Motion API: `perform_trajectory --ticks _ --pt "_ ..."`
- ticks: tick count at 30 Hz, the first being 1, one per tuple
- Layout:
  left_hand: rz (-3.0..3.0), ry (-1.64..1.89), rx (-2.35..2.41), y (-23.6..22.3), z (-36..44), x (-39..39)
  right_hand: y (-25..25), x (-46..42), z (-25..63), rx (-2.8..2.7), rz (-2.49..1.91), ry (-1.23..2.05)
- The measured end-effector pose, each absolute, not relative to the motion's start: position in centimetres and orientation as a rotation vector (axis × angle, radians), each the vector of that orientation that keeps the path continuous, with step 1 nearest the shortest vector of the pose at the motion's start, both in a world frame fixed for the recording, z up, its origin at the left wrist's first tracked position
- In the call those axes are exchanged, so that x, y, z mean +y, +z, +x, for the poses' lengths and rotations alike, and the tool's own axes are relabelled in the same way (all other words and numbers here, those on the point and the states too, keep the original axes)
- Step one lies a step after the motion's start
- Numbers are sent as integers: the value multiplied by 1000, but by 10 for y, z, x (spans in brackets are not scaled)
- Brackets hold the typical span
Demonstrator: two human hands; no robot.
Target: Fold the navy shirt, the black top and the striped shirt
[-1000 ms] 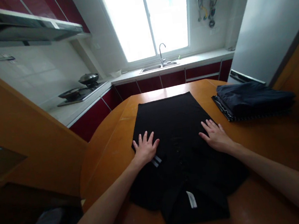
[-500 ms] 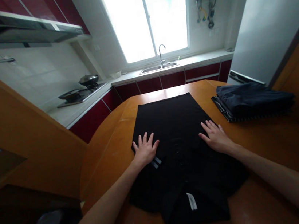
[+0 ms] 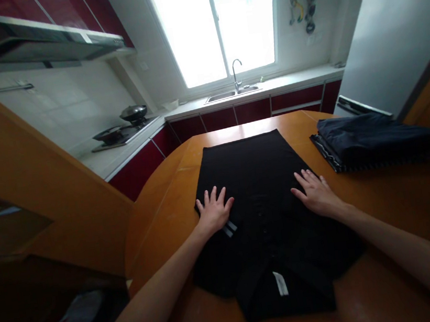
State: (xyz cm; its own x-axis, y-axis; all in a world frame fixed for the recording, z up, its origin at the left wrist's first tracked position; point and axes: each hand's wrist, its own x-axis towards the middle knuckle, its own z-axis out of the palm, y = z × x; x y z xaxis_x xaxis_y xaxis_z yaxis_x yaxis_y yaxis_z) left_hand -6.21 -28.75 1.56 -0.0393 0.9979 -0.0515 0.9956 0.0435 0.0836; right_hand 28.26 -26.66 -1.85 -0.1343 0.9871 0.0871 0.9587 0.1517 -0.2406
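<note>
A black short-sleeved polo shirt point(image 3: 252, 177) lies spread flat, front up, its collar toward me and its hem toward the window. Inside the collar a white label shows, and two pale stripes mark the chest close to my left wrist. My left hand point(image 3: 214, 211) rests palm down on the shirt's left side, fingers spread. Across from it, my right hand point(image 3: 316, 192) lies flat on the right edge of the shirt, fingers also apart. Neither hand grips the cloth.
The shirt is on a rounded wooden table point(image 3: 159, 221). A stack of folded dark clothes point(image 3: 374, 137) sits at the table's right. Beyond are a counter with a sink point(image 3: 226, 95), a stove with pans point(image 3: 133, 112), and a tall fridge point(image 3: 383, 28). A wooden panel point(image 3: 39, 152) stands at left.
The whole view has shifted slightly, so everything appears a little further right. Both hands stay flat on the shirt, and the shirt keeps its shape.
</note>
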Motion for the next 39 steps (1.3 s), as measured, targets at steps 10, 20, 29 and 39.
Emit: perform_trajectory --ticks 10,20,29,39 --pt "2106 51 2199 13 -63 -285 -19 -266 284 -2206 -1898 186" --pt "2129 79 2182 16 -63 -286 -17 -270 282 -2163 -1849 100" --pt "2497 121 1516 72 -54 -331 35 -323 279 -2272 -1330 292" --pt "2420 65 901 83 -59 -449 46 -423 309 -2683 -868 911"
